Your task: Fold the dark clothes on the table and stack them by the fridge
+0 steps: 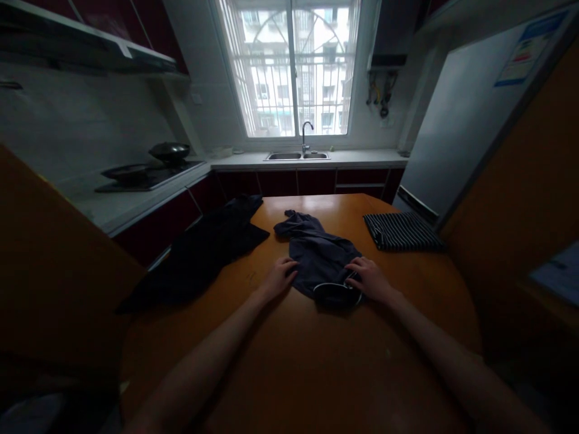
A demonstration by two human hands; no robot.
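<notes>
A crumpled dark grey-blue shirt (pixel 316 253) lies on the wooden table in front of me. Its neck opening, edged with a thin white line, faces my side. At the shirt's left edge rests my left hand (pixel 279 278), fingers slightly bent and apart from the thumb, tips touching the cloth. My right hand (pixel 368 278) is at the right side by the white-edged opening, its fingers and thumb closed on the cloth there. Some of the fabric under the right fingers is hidden.
A black garment (pixel 194 256) spreads along the table's left side, partly over the edge. Folded black-and-white striped cloth (pixel 402 231) lies at the right. Beyond the round-edged table (pixel 298 374) are a sink (pixel 284 157), a stove with pans (pixel 169 150) and a fridge (pixel 456 120).
</notes>
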